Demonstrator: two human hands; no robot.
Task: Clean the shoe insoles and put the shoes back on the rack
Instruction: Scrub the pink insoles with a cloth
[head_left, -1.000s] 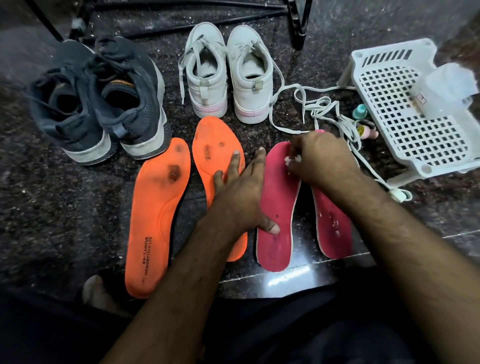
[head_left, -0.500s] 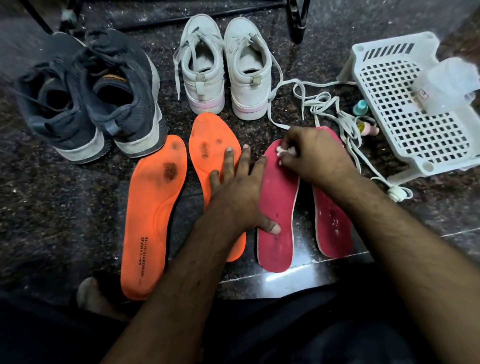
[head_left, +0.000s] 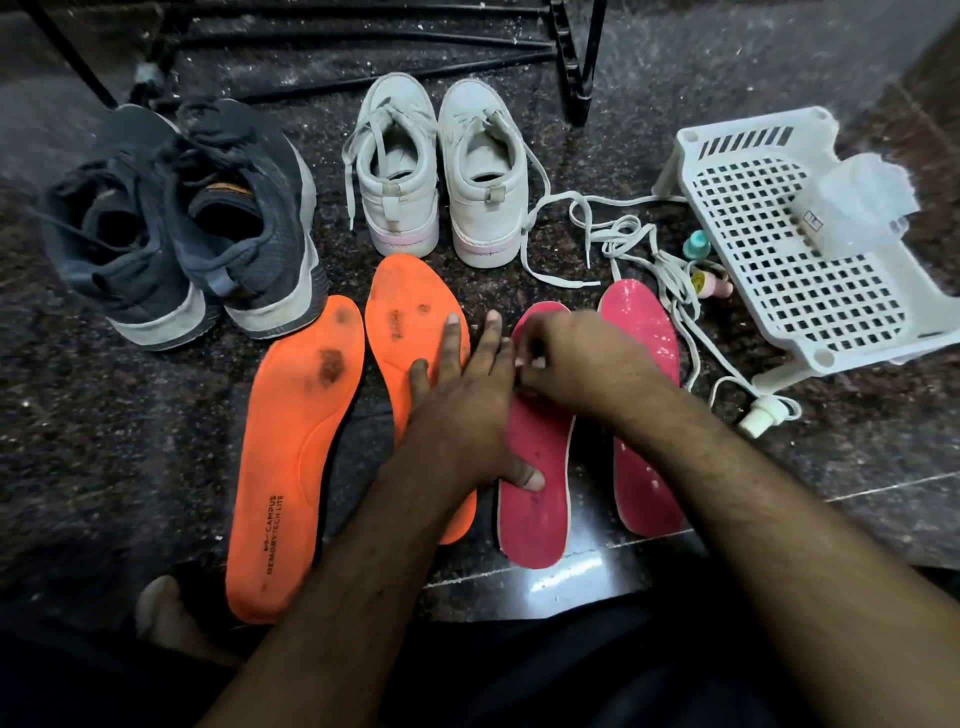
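Two stained orange insoles (head_left: 291, 447) and two pink insoles lie side by side on the dark stone floor. My left hand (head_left: 467, 410) lies flat, fingers spread, across the right orange insole (head_left: 400, 312) and the left pink insole (head_left: 535, 509), thumb pressing the pink one. My right hand (head_left: 576, 364) is closed on a small white wad, rubbing the toe half of that pink insole. The right pink insole (head_left: 644, 332) lies beside it, speckled white. Grey sneakers (head_left: 182, 223) and white sneakers (head_left: 441, 171) stand behind the insoles.
A white plastic basket (head_left: 810, 249) lies at the right with a clear container (head_left: 862, 202) on it. Loose white laces (head_left: 634, 244), small bottles (head_left: 701, 260) and a white cap (head_left: 761, 413) lie beside it. The black rack's legs (head_left: 576, 57) stand at the back. My bare foot (head_left: 161, 608) is at lower left.
My right hand has slid down and inward along the left pink insole, closer to my left hand. The left hand has stayed pressed in place. The view has tilted slightly.
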